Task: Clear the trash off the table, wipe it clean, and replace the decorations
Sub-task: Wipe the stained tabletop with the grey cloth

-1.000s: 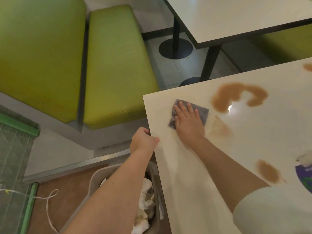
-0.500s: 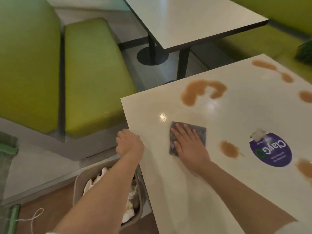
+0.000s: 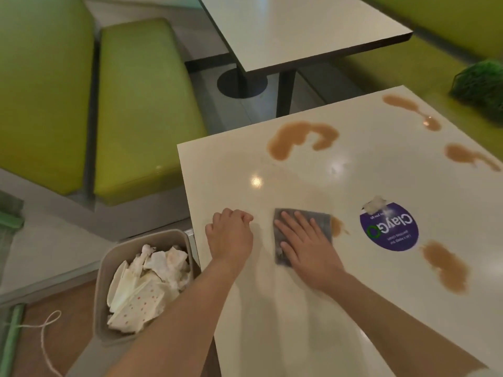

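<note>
My right hand (image 3: 307, 246) lies flat with fingers spread on a grey cloth (image 3: 322, 221) and presses it onto the cream table (image 3: 299, 308). My left hand (image 3: 231, 235) rests as a loose fist on the table near its left edge and holds nothing. Brown spills mark the top: a large curved one (image 3: 299, 138) at the far side, a small one (image 3: 339, 227) right beside the cloth, and others (image 3: 446, 265) to the right. A purple round sticker (image 3: 389, 229) carries a scrap of white paper (image 3: 375, 204) at its upper edge.
A beige bin (image 3: 109, 268) full of crumpled paper trash stands on the floor left of the table. Green bench seats (image 3: 136, 104) lie beyond it. A second table (image 3: 285, 28) stands further back. A green plant decoration (image 3: 481, 88) sits on the right bench.
My right hand has slid the cloth from the far left corner toward me and rightward, up to the small spill. My left hand moved from the table's edge onto its top.
</note>
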